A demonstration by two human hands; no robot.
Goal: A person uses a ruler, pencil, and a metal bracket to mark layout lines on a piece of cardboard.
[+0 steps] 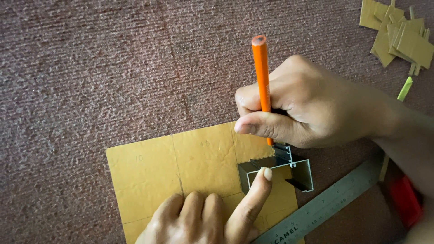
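— Pressing down, was that the job of the left hand (203, 217)?
— It looked so. Three fingers were curled together on the card (181, 167), and the forefinger (255, 192) was stretched out with its tip on the edge of the metal profile (280, 169), I think to stop it from sliding.
— And the right hand (303, 106)?
— Its thumb and fingers were clamped on the orange pencil (262, 77), almost upright. The point was hidden behind the thumb, just above the profile's top edge, so I judged it followed that edge as a guide.
— What lay around?
— A steel ruler (325, 203) sat just right of the forefinger, partly on the card. Cardboard scraps (398, 36) and a green strip (405, 88) lay well beyond the right wrist, and something red (407, 201) below it. Nothing blocked the pencil.
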